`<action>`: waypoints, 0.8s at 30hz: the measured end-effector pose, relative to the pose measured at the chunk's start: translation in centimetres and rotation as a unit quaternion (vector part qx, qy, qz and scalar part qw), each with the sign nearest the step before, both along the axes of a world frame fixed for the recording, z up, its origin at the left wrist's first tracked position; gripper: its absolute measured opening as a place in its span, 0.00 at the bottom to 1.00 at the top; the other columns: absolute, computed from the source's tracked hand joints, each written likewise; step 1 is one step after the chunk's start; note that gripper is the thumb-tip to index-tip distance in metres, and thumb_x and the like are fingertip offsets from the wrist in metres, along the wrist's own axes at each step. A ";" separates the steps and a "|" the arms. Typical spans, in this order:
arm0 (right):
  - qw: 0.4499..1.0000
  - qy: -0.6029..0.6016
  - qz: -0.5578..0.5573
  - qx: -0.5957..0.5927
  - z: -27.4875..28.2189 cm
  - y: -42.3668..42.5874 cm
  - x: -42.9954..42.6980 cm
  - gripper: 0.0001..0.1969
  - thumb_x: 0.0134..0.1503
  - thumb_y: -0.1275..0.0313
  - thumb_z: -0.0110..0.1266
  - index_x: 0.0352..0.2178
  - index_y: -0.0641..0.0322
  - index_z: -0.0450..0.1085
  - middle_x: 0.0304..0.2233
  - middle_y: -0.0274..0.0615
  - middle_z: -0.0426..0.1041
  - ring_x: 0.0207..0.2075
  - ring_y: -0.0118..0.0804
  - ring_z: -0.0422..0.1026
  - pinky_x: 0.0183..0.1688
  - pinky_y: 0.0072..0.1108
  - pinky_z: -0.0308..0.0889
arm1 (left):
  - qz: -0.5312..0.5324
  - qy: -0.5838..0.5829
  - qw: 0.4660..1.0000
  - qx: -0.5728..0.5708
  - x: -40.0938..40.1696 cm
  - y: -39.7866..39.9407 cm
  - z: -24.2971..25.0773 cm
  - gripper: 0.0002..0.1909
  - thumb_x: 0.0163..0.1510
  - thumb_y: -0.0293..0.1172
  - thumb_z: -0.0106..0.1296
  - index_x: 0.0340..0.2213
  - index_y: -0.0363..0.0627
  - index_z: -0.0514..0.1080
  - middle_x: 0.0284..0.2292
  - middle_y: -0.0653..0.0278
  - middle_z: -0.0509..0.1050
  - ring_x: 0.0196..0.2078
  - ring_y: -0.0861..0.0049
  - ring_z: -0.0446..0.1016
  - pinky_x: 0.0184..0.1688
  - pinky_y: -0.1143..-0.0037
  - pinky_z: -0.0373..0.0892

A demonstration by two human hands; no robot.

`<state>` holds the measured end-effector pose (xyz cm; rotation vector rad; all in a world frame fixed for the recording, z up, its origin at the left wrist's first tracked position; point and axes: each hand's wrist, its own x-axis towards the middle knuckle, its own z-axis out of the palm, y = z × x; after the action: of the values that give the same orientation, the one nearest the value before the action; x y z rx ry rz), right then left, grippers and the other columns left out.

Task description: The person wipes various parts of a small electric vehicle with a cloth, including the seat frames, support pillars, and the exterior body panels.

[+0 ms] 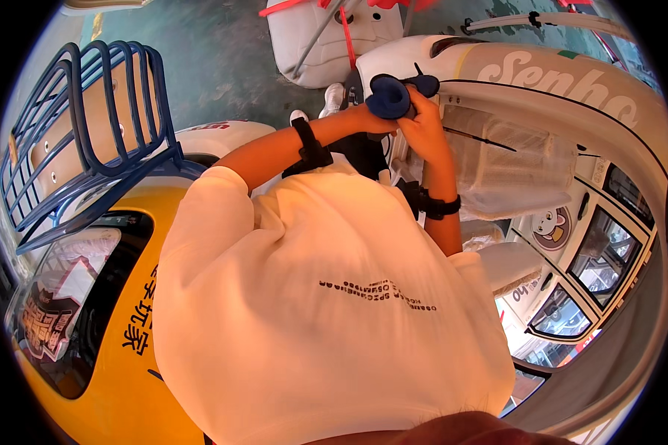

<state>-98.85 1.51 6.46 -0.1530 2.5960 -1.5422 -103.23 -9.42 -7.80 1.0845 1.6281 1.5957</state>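
A folded or rolled dark blue cloth item (pixel 392 99) is in my hands, in front of the lower part of my white T-shirt. It looks like fabric, but its exact kind cannot be told. My left hand (pixel 374 119) reaches across from the left and grips its lower side; the cloth hides part of the fingers. From the right, my right hand (pixel 426 125) pinches the same item, thumb and fingers at its right part. Black straps (pixel 309 143) are around both forearms. Below the hands show my dark trousers and white shoes (pixel 333 99).
Close on my right is a beige vehicle body (pixel 534 72) with an open doorway and a plastic-wrapped seat (pixel 506 161). A yellow vehicle (pixel 122 267) and a blue metal rack (pixel 103 111) stand at my left. Ahead, a white vehicle part (pixel 306 44) rests on the green floor (pixel 217 55).
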 end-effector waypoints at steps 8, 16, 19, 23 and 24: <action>0.914 0.271 -0.177 0.246 7.5 2.6 0.2 0.12 0.52 0.74 0.58 0.40 0.62 0.72 0.45 0.46 0.69 0.46 0.43 0.69 0.48 0.29 0.64 | 0.261 0.205 0.936 -0.115 -13.3 -5.0 -8.3 0.22 0.50 0.42 0.55 0.44 0.44 0.70 0.42 0.59 0.73 0.46 0.72 0.72 0.48 0.75 0.67; 0.691 0.584 -0.368 0.214 13.4 12.6 -1.5 0.36 0.53 0.58 0.59 0.52 0.69 0.48 0.45 0.52 0.59 0.42 0.45 0.65 0.47 0.32 0.64 | 0.420 -0.033 0.902 -0.098 -12.6 -2.0 -10.7 0.19 0.50 0.38 0.58 0.43 0.47 0.70 0.34 0.65 0.76 0.36 0.78 0.75 0.37 0.74 0.70; 0.721 0.552 -0.384 0.164 15.3 10.0 -3.6 0.39 0.54 0.52 0.56 0.55 0.67 0.46 0.50 0.55 0.57 0.49 0.47 0.63 0.53 0.36 0.62 | 0.327 -0.285 0.900 0.048 -11.5 1.2 -14.8 0.19 0.51 0.37 0.57 0.44 0.49 0.69 0.36 0.68 0.75 0.36 0.79 0.74 0.36 0.75 0.70; 0.727 0.503 -0.453 0.116 14.9 7.5 -5.8 0.44 0.53 0.48 0.54 0.59 0.64 0.42 0.57 0.55 0.52 0.59 0.46 0.56 0.59 0.39 0.58 | 0.184 -0.479 0.856 -0.066 -6.8 6.1 -9.3 0.17 0.57 0.48 0.45 0.41 0.51 0.69 0.30 0.68 0.73 0.32 0.75 0.73 0.32 0.73 0.68; 0.719 0.512 -0.455 0.116 14.8 7.3 -6.5 0.45 0.52 0.48 0.55 0.60 0.64 0.43 0.58 0.53 0.51 0.59 0.46 0.56 0.60 0.39 0.57 | 0.167 -0.491 0.852 -0.071 -5.4 7.8 -9.3 0.17 0.57 0.48 0.44 0.41 0.51 0.69 0.30 0.67 0.73 0.33 0.75 0.73 0.33 0.73 0.68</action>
<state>-105.34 8.85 21.26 0.5746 4.1745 -1.5334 -108.58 -1.61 -17.10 -0.1735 1.1804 1.7523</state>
